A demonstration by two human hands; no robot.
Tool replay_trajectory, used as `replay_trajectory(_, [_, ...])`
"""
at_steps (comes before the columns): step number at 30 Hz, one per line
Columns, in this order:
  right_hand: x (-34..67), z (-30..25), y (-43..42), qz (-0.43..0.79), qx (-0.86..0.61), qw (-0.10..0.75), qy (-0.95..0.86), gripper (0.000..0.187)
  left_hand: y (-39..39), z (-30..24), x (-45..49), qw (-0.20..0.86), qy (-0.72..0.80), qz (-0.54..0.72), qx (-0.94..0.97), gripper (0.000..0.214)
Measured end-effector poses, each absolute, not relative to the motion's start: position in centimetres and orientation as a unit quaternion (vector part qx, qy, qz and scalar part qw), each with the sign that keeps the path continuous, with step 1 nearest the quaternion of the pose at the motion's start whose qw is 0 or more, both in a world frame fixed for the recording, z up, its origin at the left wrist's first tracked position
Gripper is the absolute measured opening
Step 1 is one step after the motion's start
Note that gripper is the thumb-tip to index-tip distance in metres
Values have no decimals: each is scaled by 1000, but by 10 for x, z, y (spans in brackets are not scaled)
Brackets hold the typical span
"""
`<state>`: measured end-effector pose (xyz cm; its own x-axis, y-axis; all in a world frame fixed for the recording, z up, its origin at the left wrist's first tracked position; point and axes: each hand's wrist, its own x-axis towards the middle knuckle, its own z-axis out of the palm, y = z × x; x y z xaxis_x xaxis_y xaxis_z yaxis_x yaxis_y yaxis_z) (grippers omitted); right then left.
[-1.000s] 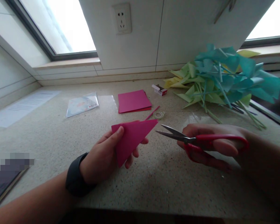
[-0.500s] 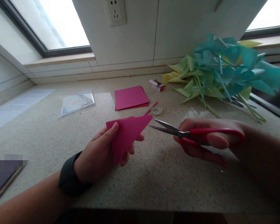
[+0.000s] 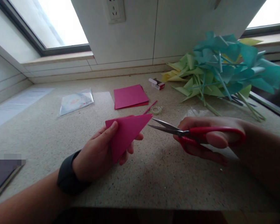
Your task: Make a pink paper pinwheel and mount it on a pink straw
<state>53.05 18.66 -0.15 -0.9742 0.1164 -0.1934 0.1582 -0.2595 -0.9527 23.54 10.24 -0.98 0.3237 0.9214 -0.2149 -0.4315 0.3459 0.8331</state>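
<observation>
A folded pink paper triangle is pinched in my left hand, thumb on the front and fingers behind. Its sharp corner points right. My right hand grips red-handled scissors, thumb and fingers through the loops. The scissor blades are slightly parted, and their tips lie just right of the paper's corner, seemingly apart from it. Behind the triangle, a stack of pink and red paper squares lies on the speckled counter. A thin pink stick and a roll of clear tape sit nearby.
Teal and green paper pinwheel-like shapes on sticks are heaped at the back right. A small open box stands beside them. To the left lie a clear packet, a printed sheet and a dark flat object.
Almost nothing differs. The whole view has shifted very slightly, while both hands, the folded paper and the parted scissors keep nearly the same positions.
</observation>
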Motion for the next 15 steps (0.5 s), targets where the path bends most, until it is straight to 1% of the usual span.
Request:
replay_trajectory(8, [528,5,187,-788,101,14,607,48,102,-9,236,737,359,455,349,32])
replay_trajectory(15, [528,8,186,-769,104,20,630,50,102,-9,235,743,347,454,349,32])
